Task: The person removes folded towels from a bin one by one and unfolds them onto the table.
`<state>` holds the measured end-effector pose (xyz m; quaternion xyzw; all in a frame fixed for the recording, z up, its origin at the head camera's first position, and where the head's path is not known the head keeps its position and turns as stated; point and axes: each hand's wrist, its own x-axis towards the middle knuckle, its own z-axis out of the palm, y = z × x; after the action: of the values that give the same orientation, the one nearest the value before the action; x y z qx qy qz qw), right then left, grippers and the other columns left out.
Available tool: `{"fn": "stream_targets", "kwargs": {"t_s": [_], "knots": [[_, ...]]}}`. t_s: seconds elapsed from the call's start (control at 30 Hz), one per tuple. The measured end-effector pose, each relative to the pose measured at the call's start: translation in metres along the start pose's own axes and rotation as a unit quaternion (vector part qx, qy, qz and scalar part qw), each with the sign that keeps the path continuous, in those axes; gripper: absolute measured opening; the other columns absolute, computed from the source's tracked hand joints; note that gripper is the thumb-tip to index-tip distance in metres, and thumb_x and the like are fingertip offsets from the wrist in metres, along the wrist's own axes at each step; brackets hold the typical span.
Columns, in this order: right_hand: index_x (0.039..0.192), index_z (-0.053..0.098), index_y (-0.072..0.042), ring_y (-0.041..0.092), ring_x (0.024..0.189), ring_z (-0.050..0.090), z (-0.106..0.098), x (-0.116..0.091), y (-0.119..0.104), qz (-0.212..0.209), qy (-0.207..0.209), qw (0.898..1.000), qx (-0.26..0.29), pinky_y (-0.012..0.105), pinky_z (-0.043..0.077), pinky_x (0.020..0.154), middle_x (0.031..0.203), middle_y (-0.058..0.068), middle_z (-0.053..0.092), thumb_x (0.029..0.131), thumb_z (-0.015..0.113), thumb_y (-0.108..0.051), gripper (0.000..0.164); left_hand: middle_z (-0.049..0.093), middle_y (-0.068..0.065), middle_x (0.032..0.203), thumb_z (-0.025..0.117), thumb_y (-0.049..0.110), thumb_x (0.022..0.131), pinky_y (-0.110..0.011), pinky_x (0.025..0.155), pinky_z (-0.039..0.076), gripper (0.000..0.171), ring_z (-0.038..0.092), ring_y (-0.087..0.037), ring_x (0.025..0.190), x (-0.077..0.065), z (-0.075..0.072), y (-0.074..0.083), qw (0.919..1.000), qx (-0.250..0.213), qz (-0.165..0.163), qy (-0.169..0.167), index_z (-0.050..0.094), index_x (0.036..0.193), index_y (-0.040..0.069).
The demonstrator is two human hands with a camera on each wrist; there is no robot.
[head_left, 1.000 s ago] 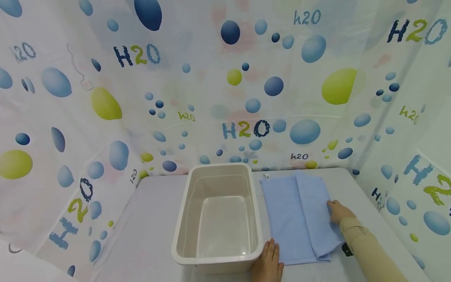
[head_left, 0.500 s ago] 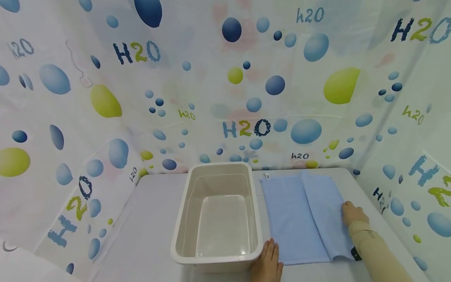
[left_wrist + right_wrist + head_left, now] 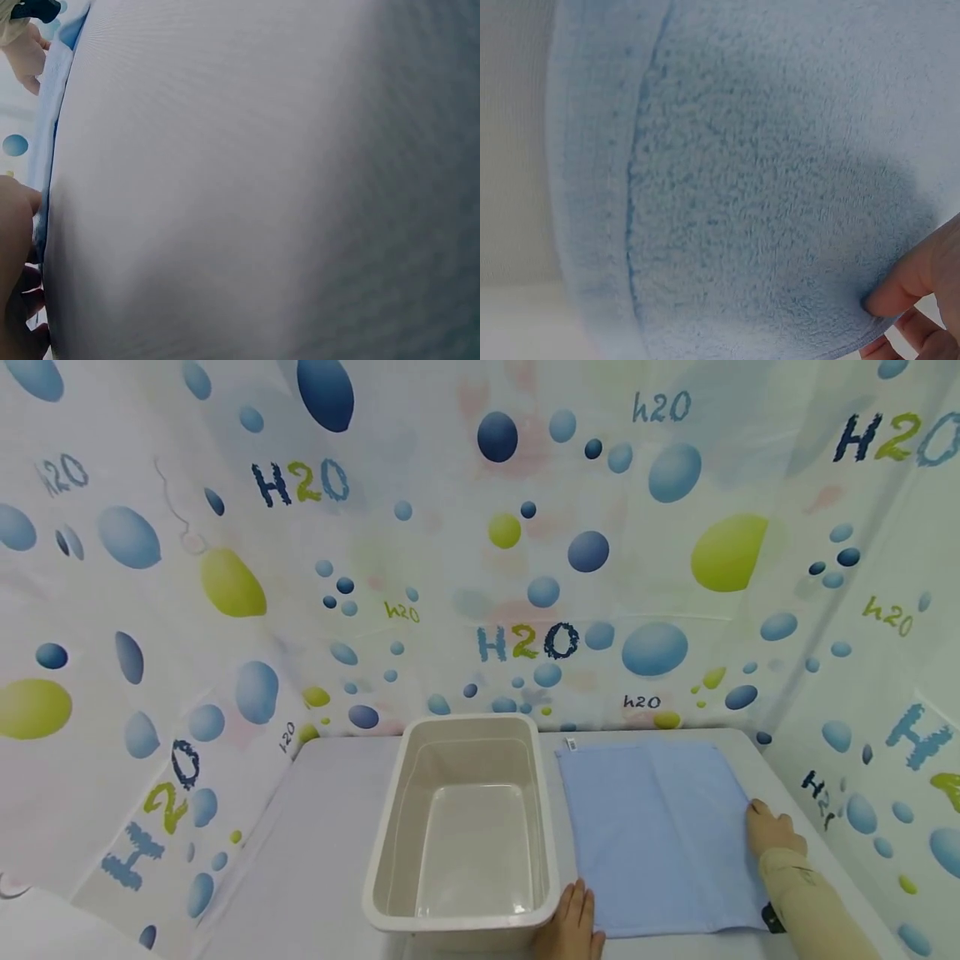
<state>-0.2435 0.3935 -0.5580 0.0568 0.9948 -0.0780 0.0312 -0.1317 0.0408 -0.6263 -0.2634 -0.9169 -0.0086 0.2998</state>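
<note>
A light blue towel [image 3: 660,839] lies spread on the white table, right of a cream plastic tub [image 3: 386,860]. In the head view my right hand [image 3: 776,828] is at the towel's right edge. The right wrist view shows that thumb on top of the towel [image 3: 780,187] and fingers under its edge, pinching it. My left hand [image 3: 572,922] rests by the towel's near left corner, beside the tub's near right corner, fingers straight. In the left wrist view the left thumb touches the towel's edge.
The white table [image 3: 330,827] extends left of the tub. A patterned curtain [image 3: 450,568] with blue and green drops hangs behind the table and on both sides. A small white label [image 3: 572,744] shows at the towel's far left corner. A dark wrist device [image 3: 772,918] sits under the right forearm.
My right hand has moved right, drawing the folded-over layer of the towel outward, so the towel now lies wider and flatter. The left hand has stayed in place.
</note>
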Motion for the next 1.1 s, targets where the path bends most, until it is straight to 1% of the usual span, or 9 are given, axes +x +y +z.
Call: {"fn": "stream_targets", "kwargs": {"t_s": [0.07, 0.13, 0.3, 0.47, 0.6, 0.73, 0.97, 1.03, 1.1], "knots": [[0.127, 0.037, 0.014, 0.055, 0.099, 0.043, 0.001, -0.002, 0.004, -0.002, 0.005, 1.0, 0.0, 0.058, 0.046, 0.065, 0.133, 0.028, 0.034, 0.09, 0.037, 0.008, 0.037, 0.063, -0.005, 0.119, 0.055, 0.045, 0.087, -0.02, 0.089, 0.046, 0.046, 0.059, -0.016, 0.109, -0.001, 0.002, 0.001, 0.9999, 0.008, -0.001, 0.006, 0.063, 0.115, 0.009], [0.127, 0.036, 0.015, 0.055, 0.098, 0.043, 0.001, -0.004, 0.008, -0.004, 0.009, 1.0, -0.002, 0.058, 0.045, 0.065, 0.133, 0.029, 0.034, 0.09, 0.036, 0.008, 0.038, 0.064, -0.004, 0.119, 0.055, 0.045, 0.088, -0.019, 0.089, 0.047, 0.045, 0.059, -0.015, 0.109, -0.001, 0.002, 0.003, 0.9999, 0.012, -0.007, 0.004, 0.063, 0.114, 0.009], [0.129, 0.033, 0.016, 0.054, 0.098, 0.043, 0.002, -0.008, 0.011, 0.006, -0.001, 1.0, -0.006, 0.059, 0.046, 0.067, 0.136, 0.03, 0.03, 0.091, 0.037, 0.007, 0.04, 0.064, -0.002, 0.119, 0.071, 0.041, 0.073, -0.018, 0.086, 0.049, 0.05, 0.06, -0.014, 0.107, 0.0, -0.001, 0.007, 0.9995, 0.005, -0.03, 0.007, 0.065, 0.111, 0.01], [0.13, 0.033, 0.016, 0.054, 0.099, 0.043, 0.007, -0.012, 0.013, 0.022, -0.009, 1.0, -0.007, 0.06, 0.046, 0.07, 0.139, 0.032, 0.028, 0.091, 0.04, 0.005, 0.042, 0.066, -0.003, 0.114, 0.073, 0.038, 0.063, -0.019, 0.086, 0.048, 0.052, 0.063, -0.017, 0.101, 0.0, 0.0, 0.006, 0.9989, 0.02, -0.009, 0.04, 0.066, 0.105, 0.009], [0.13, 0.034, 0.015, 0.055, 0.102, 0.041, 0.01, -0.014, 0.016, 0.033, -0.013, 0.999, -0.001, 0.061, 0.045, 0.073, 0.139, 0.032, 0.028, 0.09, 0.044, 0.002, 0.044, 0.066, -0.003, 0.113, 0.074, 0.039, 0.057, -0.022, 0.086, 0.048, 0.054, 0.065, -0.019, 0.096, 0.0, -0.002, 0.006, 0.9985, 0.029, -0.006, 0.047, 0.067, 0.102, 0.008], [0.129, 0.034, 0.016, 0.057, 0.102, 0.041, 0.01, -0.016, 0.018, 0.042, -0.006, 0.999, 0.003, 0.062, 0.045, 0.073, 0.137, 0.031, 0.029, 0.087, 0.047, 0.002, 0.046, 0.065, -0.004, 0.113, 0.075, 0.04, 0.057, -0.023, 0.086, 0.048, 0.055, 0.065, -0.02, 0.096, 0.0, -0.006, 0.006, 0.9989, 0.023, -0.013, 0.038, 0.067, 0.101, 0.008], [0.127, 0.034, 0.017, 0.059, 0.1, 0.038, 0.006, -0.021, 0.021, 0.043, -0.017, 0.999, 0.017, 0.061, 0.044, 0.07, 0.133, 0.03, 0.027, 0.085, 0.048, 0.002, 0.047, 0.066, -0.003, 0.112, 0.075, 0.039, 0.058, -0.024, 0.087, 0.047, 0.049, 0.065, -0.019, 0.097, 0.004, -0.01, 0.012, 0.9992, 0.02, -0.031, 0.017, 0.067, 0.097, 0.011], [0.127, 0.033, 0.017, 0.059, 0.101, 0.037, 0.005, -0.022, 0.021, 0.047, -0.017, 0.999, 0.018, 0.062, 0.043, 0.071, 0.132, 0.031, 0.027, 0.085, 0.048, 0.001, 0.048, 0.067, -0.003, 0.111, 0.074, 0.039, 0.059, -0.025, 0.088, 0.047, 0.047, 0.064, -0.02, 0.097, 0.006, -0.011, 0.013, 0.9991, 0.025, -0.033, 0.006, 0.067, 0.096, 0.011], [0.128, 0.033, 0.016, 0.06, 0.102, 0.036, 0.005, -0.023, 0.022, 0.051, -0.018, 0.998, 0.017, 0.063, 0.042, 0.073, 0.132, 0.032, 0.027, 0.083, 0.051, 0.0, 0.051, 0.066, -0.003, 0.111, 0.073, 0.04, 0.061, -0.025, 0.088, 0.048, 0.046, 0.064, -0.02, 0.098, 0.007, -0.013, 0.015, 0.9987, 0.035, -0.035, -0.014, 0.067, 0.096, 0.011]]}}
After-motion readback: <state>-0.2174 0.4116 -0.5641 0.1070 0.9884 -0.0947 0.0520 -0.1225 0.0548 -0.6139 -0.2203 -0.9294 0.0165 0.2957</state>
